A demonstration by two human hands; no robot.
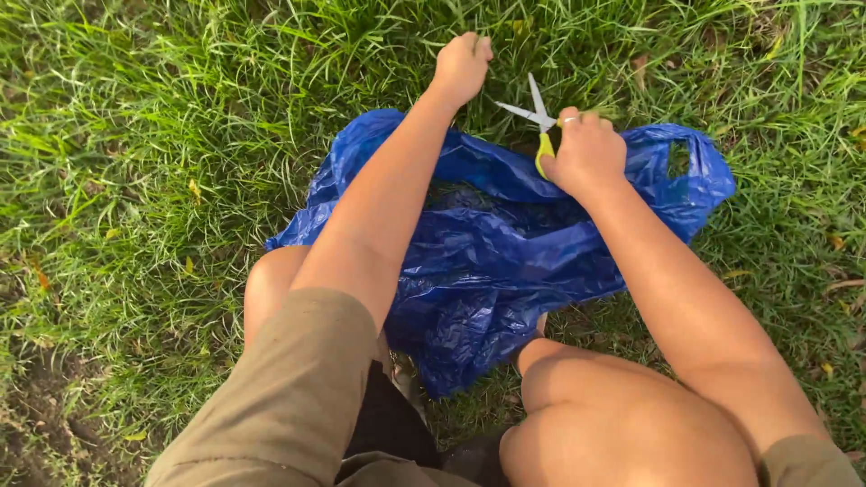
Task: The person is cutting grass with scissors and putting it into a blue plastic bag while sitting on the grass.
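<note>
**Scissors open above a blue bag on the grass**

Nearest to the camera are the person's two bent knees (pixel 586 424) and the khaki shorts (pixel 289 397), low in the picture. Between the knees and a little farther away lies a blue plastic bag (pixel 487 261) on the grass (pixel 135 162). It is crumpled and shiny, with one handle loop at its far right corner. The mouth of the bag seems to face the far side, under the two arms. What is inside I cannot tell, because the folds and the arms hide it.

The right hand (pixel 588 149) is closed around the yellow handles of a pair of scissors (pixel 536 115). This hand is over the far edge of the bag, right of the middle. The metal blades are spread apart and point away from the person, toward the far grass, just beyond the bag's edge. The blades are close to the grass blades there, but whether they touch them is not clear.

The left hand (pixel 462 65) is farther away and a little to the left of the scissors, near them but not touching. It is closed into a fist low in the long grass; it seems to pinch a tuft, but I cannot tell for sure.

Long green grass is on every side. Some dry yellow leaves lie in it, and a patch of bare soil (pixel 45 406) is at the near left.
</note>
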